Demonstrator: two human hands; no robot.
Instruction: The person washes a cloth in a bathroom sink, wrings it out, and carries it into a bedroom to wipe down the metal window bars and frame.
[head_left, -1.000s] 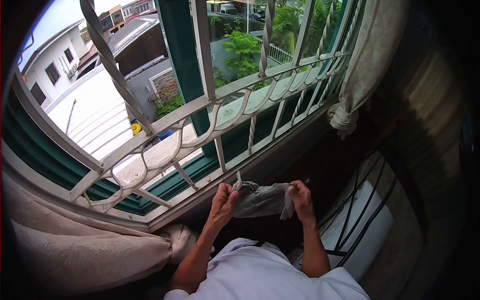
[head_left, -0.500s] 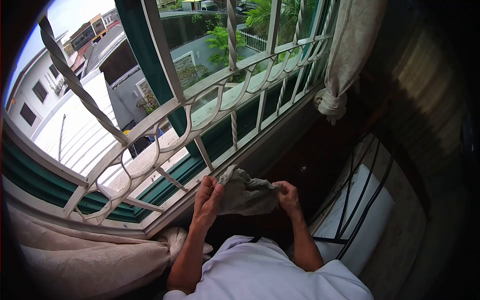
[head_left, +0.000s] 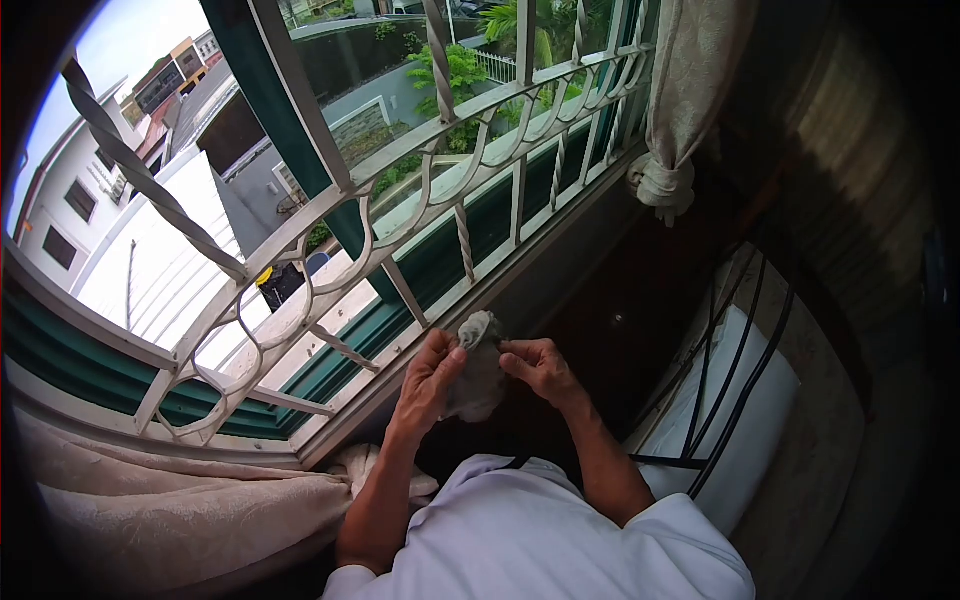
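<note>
A greyish cloth (head_left: 478, 375) hangs bunched between my two hands, in front of my chest and just inside the window sill. My left hand (head_left: 428, 378) is closed on its left edge, thumb upward. On the other side my right hand (head_left: 543, 368) pinches the cloth near its top with thumb and fingers. A crumpled fold stands up between the hands, and the rest droops below them. The white window grille (head_left: 395, 245), with twisted bars and curved pieces, rises beyond my hands.
The window sill (head_left: 375, 375) runs diagonally past my left hand. A knotted curtain (head_left: 200, 490) lies at lower left, another knotted curtain (head_left: 665, 185) hangs at upper right. Right of me are dark metal bars (head_left: 735, 400) over a white pillow-like thing (head_left: 745, 370). Outside are roofs and plants.
My hands have come closer together, the right one moving left and up. The cloth, spread wide before, is now gathered into a narrower bunch. The view has shifted slightly.
</note>
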